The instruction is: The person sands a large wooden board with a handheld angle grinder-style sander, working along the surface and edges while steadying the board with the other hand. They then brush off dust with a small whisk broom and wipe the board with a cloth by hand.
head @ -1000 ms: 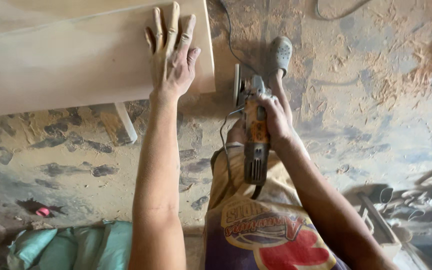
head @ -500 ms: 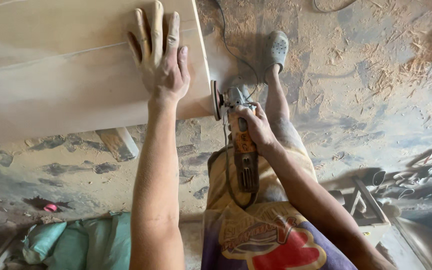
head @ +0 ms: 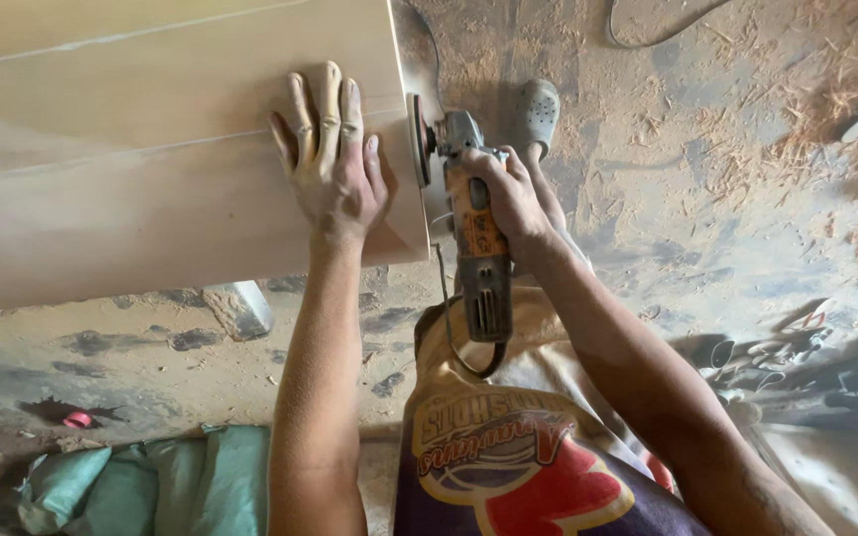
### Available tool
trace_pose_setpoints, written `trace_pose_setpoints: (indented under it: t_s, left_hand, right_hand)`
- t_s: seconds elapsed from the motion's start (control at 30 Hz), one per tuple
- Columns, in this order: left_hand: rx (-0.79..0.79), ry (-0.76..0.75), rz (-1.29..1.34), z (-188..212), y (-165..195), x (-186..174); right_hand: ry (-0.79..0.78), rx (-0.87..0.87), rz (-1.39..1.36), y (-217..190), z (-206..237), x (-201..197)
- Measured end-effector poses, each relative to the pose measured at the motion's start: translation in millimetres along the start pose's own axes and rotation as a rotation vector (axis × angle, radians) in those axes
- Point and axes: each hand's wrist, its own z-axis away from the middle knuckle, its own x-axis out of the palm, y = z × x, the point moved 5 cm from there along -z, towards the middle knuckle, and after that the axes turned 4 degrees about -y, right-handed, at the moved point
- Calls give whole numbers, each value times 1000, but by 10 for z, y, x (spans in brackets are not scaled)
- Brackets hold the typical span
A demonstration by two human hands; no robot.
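My left hand [head: 333,159] lies flat, fingers spread, on a pale wooden panel [head: 131,149] near its right edge. My right hand [head: 508,194] grips the orange and grey body of an angle grinder [head: 474,233]. Its sanding disc [head: 417,139] stands against the panel's right edge. The grinder's black cord [head: 449,328] loops down toward my lap. My foot in a grey clog [head: 535,114] rests on the floor beyond the tool.
The concrete floor [head: 697,199] is covered in sawdust and wood shavings. A wooden support leg [head: 240,308] shows under the panel. A green cloth sack [head: 151,481] lies at the lower left. A cable [head: 647,30] curls at the top, and dusty scrap sits at the right.
The grinder has come up and left until its disc meets the panel's right edge. My left hand has slid down the panel toward its lower right corner.
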Motion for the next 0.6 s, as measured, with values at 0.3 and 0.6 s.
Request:
trace_pose_setpoints:
  t_s: [0.3, 0.6]
  left_hand:
    - [8, 65, 105, -45, 116, -203]
    - [-15, 58, 139, -45, 97, -279]
  right_hand:
    - [-69, -165, 107, -658, -502, 177]
    - [-224, -274, 37, -1551, -883, 475]
